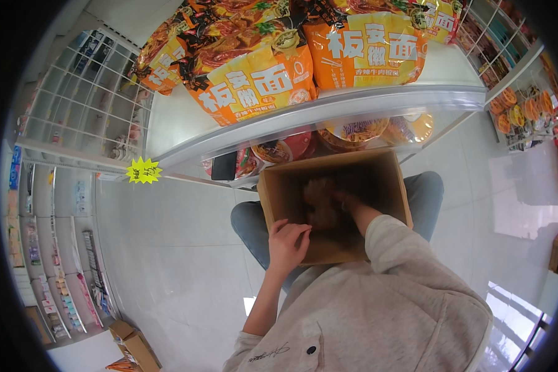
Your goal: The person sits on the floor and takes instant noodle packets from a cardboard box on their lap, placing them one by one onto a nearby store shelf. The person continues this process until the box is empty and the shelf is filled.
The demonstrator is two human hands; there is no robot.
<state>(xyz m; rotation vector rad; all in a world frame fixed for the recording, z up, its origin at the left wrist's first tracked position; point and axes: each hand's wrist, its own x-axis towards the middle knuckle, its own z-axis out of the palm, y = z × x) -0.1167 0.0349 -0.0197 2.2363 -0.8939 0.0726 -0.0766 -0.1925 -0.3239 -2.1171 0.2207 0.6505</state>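
Observation:
A deep open cardboard box [266,197] sits between my knees, its mouth facing up toward me. My left hand [288,244] is at the near left corner of its rim, fingers bent over the edge and gripping it. My right hand [346,197] reaches down inside the box, where deep shadow hides the fingers. Close to it lies a pale, lumpy thing [320,193], too dark to identify. Just beyond the box is a white store shelf [451,69] bearing several orange bagged instant noodle packs [260,79].
On the lower shelf lie instant noodle bowls [353,132] and a black phone-like object [223,166]. A yellow starburst price tag [144,171] with writing hangs on the shelf edge. Stocked shelves [58,251] stand left, with another cardboard box [135,346] on the floor. Wire grids [88,97] flank the shelf.

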